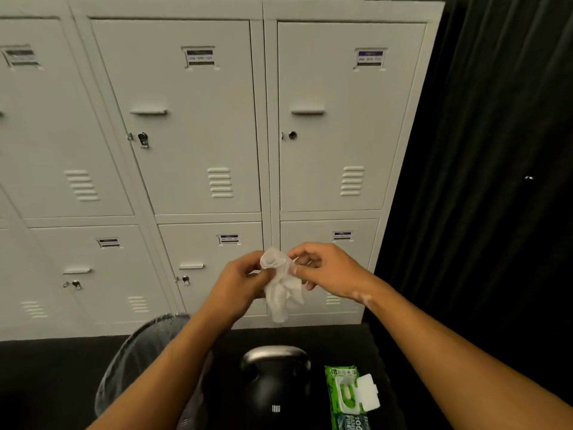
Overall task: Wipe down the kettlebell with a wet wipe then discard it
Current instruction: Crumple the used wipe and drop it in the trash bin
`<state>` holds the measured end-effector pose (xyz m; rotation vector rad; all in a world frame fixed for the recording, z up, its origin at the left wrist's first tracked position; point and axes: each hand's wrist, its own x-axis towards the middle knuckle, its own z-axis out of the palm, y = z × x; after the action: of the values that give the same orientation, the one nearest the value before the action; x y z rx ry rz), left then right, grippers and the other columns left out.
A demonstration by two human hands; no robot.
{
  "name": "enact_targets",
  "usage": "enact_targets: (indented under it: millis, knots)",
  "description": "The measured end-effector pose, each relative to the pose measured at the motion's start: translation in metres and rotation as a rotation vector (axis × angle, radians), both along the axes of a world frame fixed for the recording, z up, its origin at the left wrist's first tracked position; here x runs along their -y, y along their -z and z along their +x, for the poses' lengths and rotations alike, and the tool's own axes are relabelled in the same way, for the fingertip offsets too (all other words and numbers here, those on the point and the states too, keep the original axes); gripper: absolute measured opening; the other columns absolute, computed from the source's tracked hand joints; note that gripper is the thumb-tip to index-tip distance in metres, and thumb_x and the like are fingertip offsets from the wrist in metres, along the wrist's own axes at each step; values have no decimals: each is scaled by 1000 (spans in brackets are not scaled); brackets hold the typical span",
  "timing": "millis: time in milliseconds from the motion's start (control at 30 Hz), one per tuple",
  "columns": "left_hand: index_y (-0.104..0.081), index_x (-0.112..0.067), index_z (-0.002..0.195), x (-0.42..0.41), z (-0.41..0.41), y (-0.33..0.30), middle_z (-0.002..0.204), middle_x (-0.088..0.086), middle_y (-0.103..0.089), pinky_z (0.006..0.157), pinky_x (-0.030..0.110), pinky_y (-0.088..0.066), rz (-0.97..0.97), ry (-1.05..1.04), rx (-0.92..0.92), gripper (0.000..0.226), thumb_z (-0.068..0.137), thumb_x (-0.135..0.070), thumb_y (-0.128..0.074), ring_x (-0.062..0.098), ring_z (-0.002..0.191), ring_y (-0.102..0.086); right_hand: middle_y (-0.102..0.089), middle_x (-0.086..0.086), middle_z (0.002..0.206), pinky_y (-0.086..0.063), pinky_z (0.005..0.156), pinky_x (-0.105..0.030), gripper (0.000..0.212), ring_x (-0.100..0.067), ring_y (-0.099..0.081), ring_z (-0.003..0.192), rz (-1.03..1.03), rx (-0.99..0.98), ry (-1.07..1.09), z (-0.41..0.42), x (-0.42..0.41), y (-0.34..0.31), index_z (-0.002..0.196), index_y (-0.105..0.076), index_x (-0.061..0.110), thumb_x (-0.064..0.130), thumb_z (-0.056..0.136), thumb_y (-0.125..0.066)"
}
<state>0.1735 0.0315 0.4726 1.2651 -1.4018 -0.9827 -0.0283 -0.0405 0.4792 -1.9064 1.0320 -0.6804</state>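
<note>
- Both hands are up in front of the lockers [192, 119]: left hand [238, 285] and right hand [325, 271] are pinching the crumpled wipe [283, 287] between them, fingers closed on it.
- Kettlebell [276, 386] is sitting below, wipe pack [347, 398] just beside it, flap open.

Grey metal lockers [198, 125] behind, black curtain [496, 150] at right, mesh bin [136, 361] on dark floor [46, 383].

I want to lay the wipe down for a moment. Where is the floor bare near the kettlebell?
Bare dark floor lies left of the bin, below the lockers, and right of the wipes pack toward the curtain. It is crowded between bin, kettlebell and pack.
</note>
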Motion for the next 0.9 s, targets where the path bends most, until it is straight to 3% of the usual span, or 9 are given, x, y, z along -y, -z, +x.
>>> enact_targets:
  millis: [100, 233, 367, 467, 533, 600, 700, 833, 900]
  knots:
    - [-68, -13, 116, -7, 1, -38, 106, 4, -76, 73, 26, -61, -52, -6, 9, 20, 96, -12, -64, 17, 93, -76, -77, -3, 96, -66, 77, -32, 7, -23, -76, 82, -71, 19, 20, -2, -6, -36, 105, -77, 24, 22, 99, -73]
    - [-67, -13, 111, -16, 2, -83, 106, 7, -74, 72, 36, -64, -132, -12, 7, 15, 97, -17, -64, 23, 92, -75, -77, -10, 94, -65, 82, -37, 4, -20, -76, 73, -112, 104, 43, -2, -16, -82, 100, -77, 19, 18, 98, -74]
    - [-71, -10, 103, -26, 0, -112, 102, 10, -74, 67, 37, -63, -192, -50, -57, 10, 95, -15, -67, 29, 88, -75, -75, -18, 103, -66, 83, -36, 6, -36, -79, 86, -104, 271, 27, 0, -29, -116, 102, -75, 6, 4, 97, -71]
    - [-76, -7, 98, -29, -1, -122, 100, 15, -76, 80, 39, -62, -201, -75, -133, 12, 94, -15, -68, 29, 94, -74, -79, -16, 102, -64, 88, -32, 9, -30, -80, 93, -94, 325, 23, 1, -40, -129, 103, -76, 5, 1, 95, -73]
    - [-77, -2, 96, -31, -2, -127, 102, 20, -76, 92, 41, -59, -178, -69, -231, 21, 96, -8, -57, 32, 103, -73, -81, -10, 101, -63, 92, -33, 10, -25, -79, 98, -110, 323, 10, 1, -46, -135, 104, -79, 8, 7, 94, -76]
    - [-76, 4, 94, -35, -5, -136, 101, 21, -77, 94, 40, -56, -164, -42, -343, 31, 96, -2, -46, 33, 104, -73, -82, -4, 105, -62, 96, -36, 16, -21, -78, 102, -123, 329, -5, 3, -52, -139, 103, -81, 10, 19, 91, -82]
    - [-74, 2, 103, -39, -8, -146, 103, 14, -78, 93, 35, -57, -196, -9, -369, 22, 97, -1, -54, 28, 104, -73, -79, -1, 112, -63, 95, -44, 32, -22, -78, 102, -114, 334, -12, 7, -60, -143, 97, -81, 10, 35, 79, -88]
    - [-60, -13, 131, -39, -11, -150, 114, 7, -77, 94, 35, -57, -237, 7, -357, 39, 95, 1, -61, 25, 108, -72, -77, -6, 99, -66, 86, -48, 21, -22, -79, 88, -247, 289, 94, 17, -64, -143, 90, -69, 13, 11, 83, -88]
    - [-63, -16, 128, -41, -13, -151, 112, 4, -77, 94, 35, -54, -274, -58, -280, 36, 94, -6, -66, 22, 108, -72, -76, -2, 95, -67, 82, -41, 28, -17, -77, 86, -323, 310, 129, 21, -67, -145, 95, -65, 21, 8, 83, -86]
